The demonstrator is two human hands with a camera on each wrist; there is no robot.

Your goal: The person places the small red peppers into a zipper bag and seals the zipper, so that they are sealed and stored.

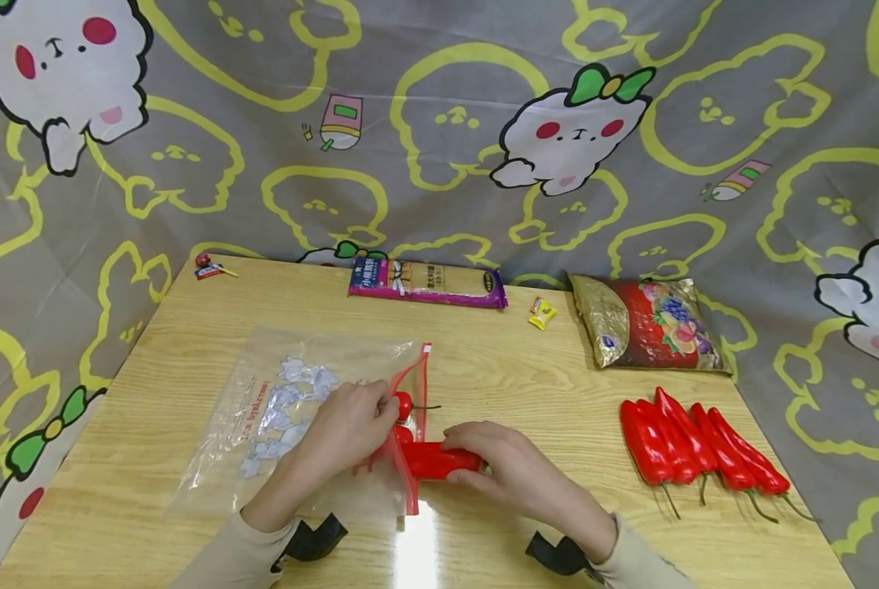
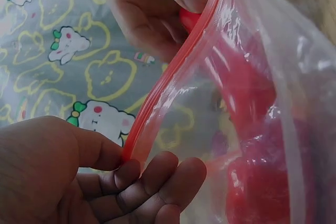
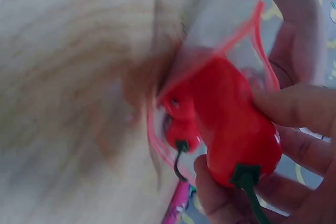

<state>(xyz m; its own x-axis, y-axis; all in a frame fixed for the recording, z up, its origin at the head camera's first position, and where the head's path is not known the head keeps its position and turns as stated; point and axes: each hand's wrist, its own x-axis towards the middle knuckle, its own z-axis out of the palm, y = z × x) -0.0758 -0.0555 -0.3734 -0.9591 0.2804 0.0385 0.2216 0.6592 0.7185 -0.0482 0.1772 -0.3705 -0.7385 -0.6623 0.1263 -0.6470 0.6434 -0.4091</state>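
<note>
A clear zip bag (image 1: 218,425) with a red zip edge lies on the table, its mouth toward the right. My left hand (image 1: 354,421) pinches that edge between thumb and index finger, and the mouth gapes. In my right hand (image 1: 509,462) is a red pepper (image 3: 231,129), gripped near its green-stemmed end. The pepper's far end reaches into the bag mouth. Beside it, inside the opening, sits another red pepper (image 3: 182,132) with its stem poking out. More red peppers (image 2: 257,192) show through the plastic; how many cannot be made out.
Several red peppers (image 1: 674,446) lie in a row at the right. Along the back are a purple noodle pack (image 1: 428,282), small wrapped candies (image 1: 542,314) and a gold-red bag (image 1: 648,323). A lollipop (image 1: 209,266) lies in the far left corner. Patterned cloth surrounds the table.
</note>
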